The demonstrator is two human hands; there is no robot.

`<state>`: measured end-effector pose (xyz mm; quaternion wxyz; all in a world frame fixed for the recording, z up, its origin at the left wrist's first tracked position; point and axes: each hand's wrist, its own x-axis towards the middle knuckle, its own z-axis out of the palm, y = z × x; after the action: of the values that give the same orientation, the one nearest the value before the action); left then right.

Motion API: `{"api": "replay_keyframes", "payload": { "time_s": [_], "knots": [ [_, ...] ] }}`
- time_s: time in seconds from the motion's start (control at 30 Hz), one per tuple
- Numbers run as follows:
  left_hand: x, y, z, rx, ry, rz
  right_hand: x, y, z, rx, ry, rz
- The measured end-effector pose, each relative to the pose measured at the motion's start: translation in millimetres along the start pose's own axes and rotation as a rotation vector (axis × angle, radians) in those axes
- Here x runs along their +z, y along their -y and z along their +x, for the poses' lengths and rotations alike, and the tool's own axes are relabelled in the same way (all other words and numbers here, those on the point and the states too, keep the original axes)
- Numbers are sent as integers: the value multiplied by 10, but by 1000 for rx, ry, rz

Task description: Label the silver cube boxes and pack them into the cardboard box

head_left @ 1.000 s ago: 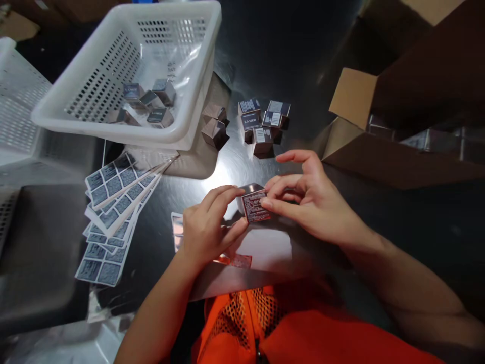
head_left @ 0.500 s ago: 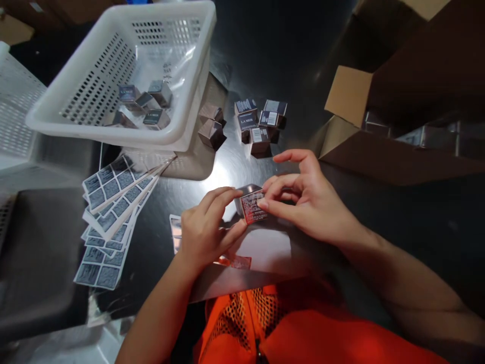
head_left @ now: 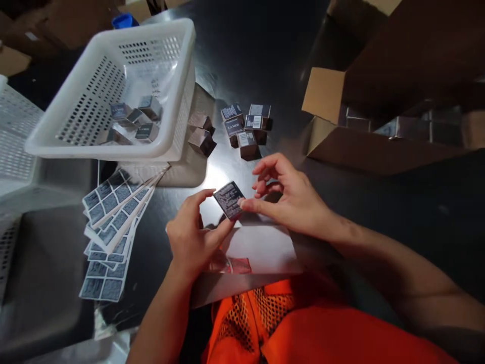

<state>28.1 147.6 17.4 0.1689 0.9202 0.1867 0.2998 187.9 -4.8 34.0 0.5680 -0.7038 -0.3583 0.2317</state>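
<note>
My left hand (head_left: 197,227) is closed on a small box (head_left: 229,200), pinching it by opposite edges between thumb and fingers. A dark label with fine pale print covers the box's upturned face. The thumb of my right hand (head_left: 288,194) touches the right edge of that face. Its other fingers are raised, half curled and apart from the thumb, with nothing between them. Below the hands lies a mostly bare white label backing sheet (head_left: 265,250), partly behind my left hand. A red-tinted label (head_left: 239,265) remains on the sheet near its front edge.
Fanned label sheets (head_left: 108,235) lie at the left. Behind them a white perforated basket (head_left: 109,149) holds several small boxes. More small boxes (head_left: 248,139) stand grouped on the dark metal table. At right is an open cardboard carton (head_left: 352,149) with boxes inside.
The box in my left hand has turned, its labelled face now more visible. My right fingers have come away from the box's top edge, leaving the thumb against it. The view has shifted.
</note>
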Motion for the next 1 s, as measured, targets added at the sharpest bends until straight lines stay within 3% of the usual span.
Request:
{"api": "replay_keyframes", "payload": {
  "time_s": [0.17,0.23,0.3,0.47,0.6,0.7,0.8,0.87,0.93,1.0],
  "knots": [
    [57,94,69,-292,-34,61,125,-10,-115,-423,304,-318],
    [77,146,91,-365,-29,22,200,-31,-151,-478,396,-431],
    [93,191,108,-419,-29,-25,264,-63,-169,-438,447,-502],
    [100,208,138,-512,18,-93,319,-98,-206,-279,419,-437],
    [79,153,177,-576,66,-140,319,-90,-272,-288,376,-505],
    [86,139,226,-651,68,-234,349,-140,-269,-450,276,-559],
    [107,170,261,-676,14,-350,362,-139,-231,-797,121,-529],
    [128,205,268,-683,-27,-399,324,-63,-221,-964,141,-451],
    [146,229,264,-696,-54,-457,243,52,-225,-983,263,-262],
    [150,223,254,-702,-55,-587,142,156,-224,-890,283,-5]
  ]
}}
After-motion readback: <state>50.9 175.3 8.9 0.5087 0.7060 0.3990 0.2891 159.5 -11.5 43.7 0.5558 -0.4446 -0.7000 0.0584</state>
